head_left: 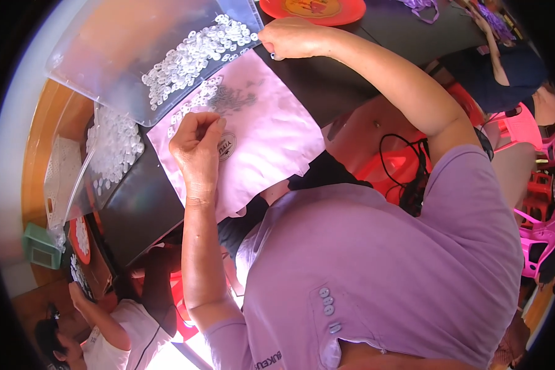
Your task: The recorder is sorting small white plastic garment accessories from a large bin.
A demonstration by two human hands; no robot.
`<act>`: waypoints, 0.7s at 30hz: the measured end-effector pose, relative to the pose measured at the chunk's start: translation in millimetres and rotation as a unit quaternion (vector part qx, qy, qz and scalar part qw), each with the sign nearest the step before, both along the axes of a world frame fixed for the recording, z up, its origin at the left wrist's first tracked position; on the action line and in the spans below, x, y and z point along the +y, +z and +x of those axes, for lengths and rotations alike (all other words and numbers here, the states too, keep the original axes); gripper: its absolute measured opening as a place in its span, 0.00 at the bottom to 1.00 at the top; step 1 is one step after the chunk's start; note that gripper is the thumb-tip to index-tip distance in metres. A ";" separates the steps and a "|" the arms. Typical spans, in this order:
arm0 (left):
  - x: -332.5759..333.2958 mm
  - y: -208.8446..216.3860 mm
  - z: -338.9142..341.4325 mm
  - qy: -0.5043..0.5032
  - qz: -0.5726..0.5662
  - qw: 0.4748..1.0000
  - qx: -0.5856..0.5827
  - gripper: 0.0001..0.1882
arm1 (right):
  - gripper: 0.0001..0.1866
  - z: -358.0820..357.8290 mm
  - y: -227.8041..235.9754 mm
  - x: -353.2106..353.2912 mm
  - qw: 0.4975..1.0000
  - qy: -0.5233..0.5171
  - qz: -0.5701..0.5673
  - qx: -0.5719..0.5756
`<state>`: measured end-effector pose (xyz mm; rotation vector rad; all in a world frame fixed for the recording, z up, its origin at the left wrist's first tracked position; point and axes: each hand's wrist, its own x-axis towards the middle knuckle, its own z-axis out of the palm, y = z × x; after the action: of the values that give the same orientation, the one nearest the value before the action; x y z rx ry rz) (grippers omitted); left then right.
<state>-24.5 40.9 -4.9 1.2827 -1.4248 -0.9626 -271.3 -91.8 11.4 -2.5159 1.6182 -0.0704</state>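
A pink cloth [271,126] lies spread before me, partly hanging over my lap. On it rest a scatter of tiny dark pieces [231,98] and a row of small white plastic parts [197,98]. My left hand [197,145] is over the cloth's left side, its fingers curled together; what they pinch, if anything, is hidden. Beside the right corner of a clear plastic bin [98,80], my right hand [295,38] has its fingers closed. A small dark spot shows at its fingertips, too small to name. More white parts lie heaped in the bin.
Left of the bin is a clear bag [114,145] of white pieces, with a green plastic basket [42,246] farther off. A red plate [317,9] sits at the far edge. Other people work at lower left and upper right; pink chairs [517,129] stand at right.
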 end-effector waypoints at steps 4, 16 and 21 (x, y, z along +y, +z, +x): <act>1.8 2.1 -1.3 0.019 0.013 0.998 0.051 0.03 | 0.09 -5.7 2.3 7.8 0.999 0.027 -0.028 -0.025; -3.7 9.3 7.7 -0.002 0.026 0.986 0.167 0.06 | 0.05 83.5 23.2 73.3 0.852 0.099 0.181 -0.481; -9.5 6.4 23.1 -0.031 0.092 0.947 0.306 0.08 | 0.05 103.3 8.5 69.0 0.811 0.086 0.199 -0.544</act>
<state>-1.3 31.5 1.6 0.9449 -0.9074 -1.4141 -168.0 -22.8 19.9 -1.6735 0.7884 -0.8648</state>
